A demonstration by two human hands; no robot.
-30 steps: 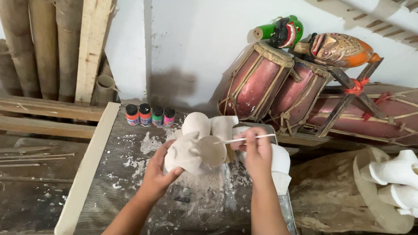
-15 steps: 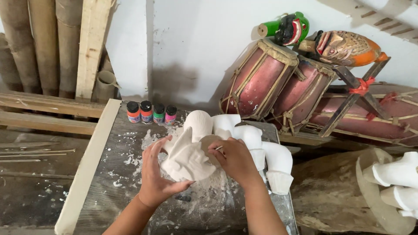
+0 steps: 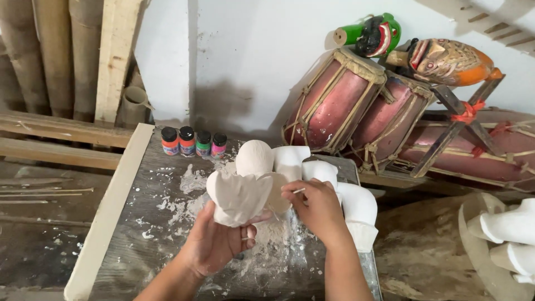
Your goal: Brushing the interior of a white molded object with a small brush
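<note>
White unpainted carved piece (image 3: 239, 195) is cupped from below in left hand (image 3: 217, 245), above the dusty workbench (image 3: 139, 234). Right hand (image 3: 315, 209), just right of it, is pinched on thin stick (image 3: 299, 190) pointing left toward the carving.

This is a craft workshop, probably one for carved and painted masks and figures. A rough wooden tabletop (image 3: 139, 223) is dusted with white powder and chips. Four small paint bottles (image 3: 193, 142) stand at its back edge. Unpainted white carvings (image 3: 340, 195) lie in a row, red drums (image 3: 356, 106) and painted wooden figures (image 3: 446, 58) lean on the wall, and bamboo poles (image 3: 50, 56) and planks (image 3: 114, 61) stand at left.
</note>
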